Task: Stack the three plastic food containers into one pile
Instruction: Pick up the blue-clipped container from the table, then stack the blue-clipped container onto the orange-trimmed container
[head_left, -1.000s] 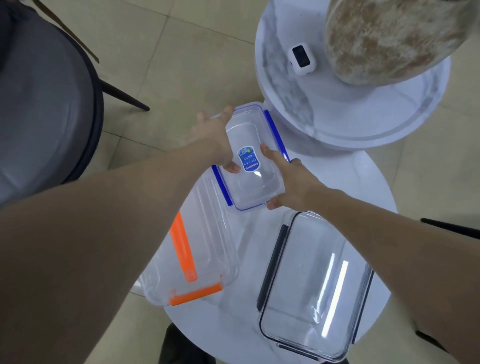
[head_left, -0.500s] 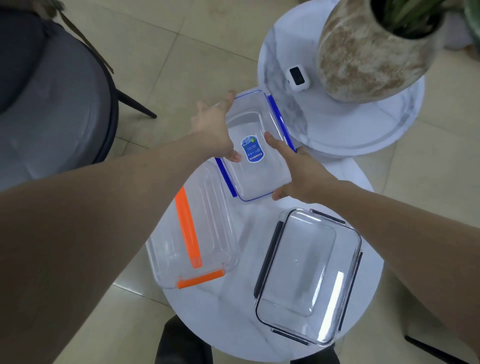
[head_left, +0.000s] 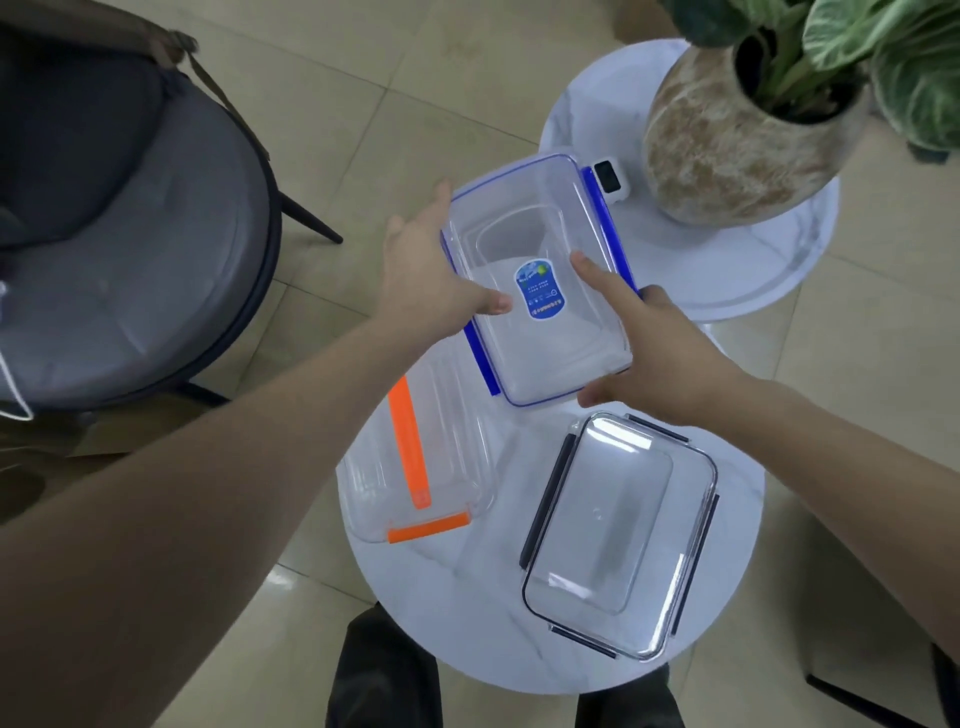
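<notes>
Here both hands' fingers clasp the blue-clipped container (head_left: 540, 291), open side up (long axis running away from the person).

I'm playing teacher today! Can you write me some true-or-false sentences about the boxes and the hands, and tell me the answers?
1. Both hands hold the blue box. True: the left hand and right hand grip its two long sides.
2. The orange box sits inside the black box. False: they lie apart on the table.
3. The blue box has a sticker. True.
4. All three boxes are already stacked. False: none is on another yet.
5. The plant pot stands on the same table as the orange box. False: it stands on another round table.
</notes>
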